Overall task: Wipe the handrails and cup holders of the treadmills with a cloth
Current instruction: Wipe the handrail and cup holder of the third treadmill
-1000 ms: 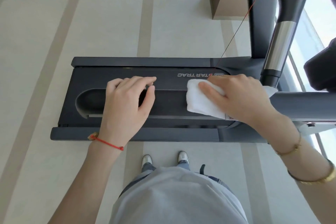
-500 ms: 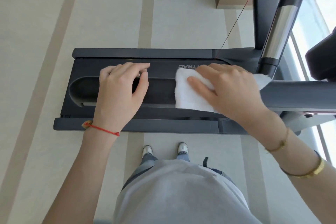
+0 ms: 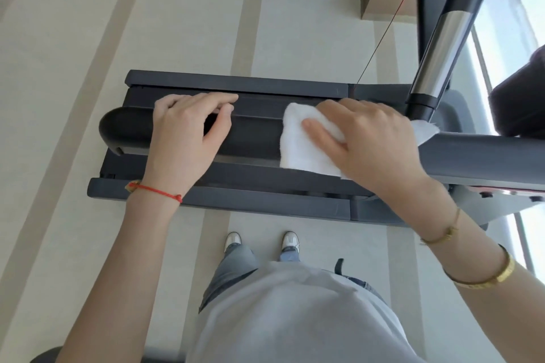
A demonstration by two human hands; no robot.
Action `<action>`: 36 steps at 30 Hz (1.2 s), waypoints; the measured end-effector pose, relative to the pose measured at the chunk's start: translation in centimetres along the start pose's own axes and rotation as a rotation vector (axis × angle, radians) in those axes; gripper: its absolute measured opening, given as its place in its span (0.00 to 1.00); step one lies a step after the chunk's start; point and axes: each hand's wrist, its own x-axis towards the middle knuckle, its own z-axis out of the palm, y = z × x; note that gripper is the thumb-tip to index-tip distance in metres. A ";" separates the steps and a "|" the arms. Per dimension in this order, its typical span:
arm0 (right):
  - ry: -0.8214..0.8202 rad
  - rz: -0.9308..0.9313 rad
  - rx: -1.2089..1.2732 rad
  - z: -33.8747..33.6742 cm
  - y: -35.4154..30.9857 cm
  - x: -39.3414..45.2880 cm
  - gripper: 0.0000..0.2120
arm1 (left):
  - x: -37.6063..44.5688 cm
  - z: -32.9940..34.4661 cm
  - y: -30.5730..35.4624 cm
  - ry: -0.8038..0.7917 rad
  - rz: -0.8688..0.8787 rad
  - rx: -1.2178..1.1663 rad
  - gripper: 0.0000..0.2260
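While the right hand (image 3: 371,141) presses the white cloth (image 3: 306,150) on the handrail (image 3: 253,138), the left hand (image 3: 188,135) grips it (no lettering readable).
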 end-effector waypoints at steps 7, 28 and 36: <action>-0.020 0.066 -0.022 0.4 -0.6 1.1 0.21 | -0.6 0.3 1.4 0.041 -0.003 -0.027 0.12; 0.115 0.020 0.005 1.0 -1.9 0.5 0.21 | -0.5 1.3 1.8 0.036 0.026 0.029 0.12; -0.028 0.138 -0.008 -1.0 2.5 -0.9 0.23 | -0.5 1.3 1.9 0.008 0.009 0.047 0.13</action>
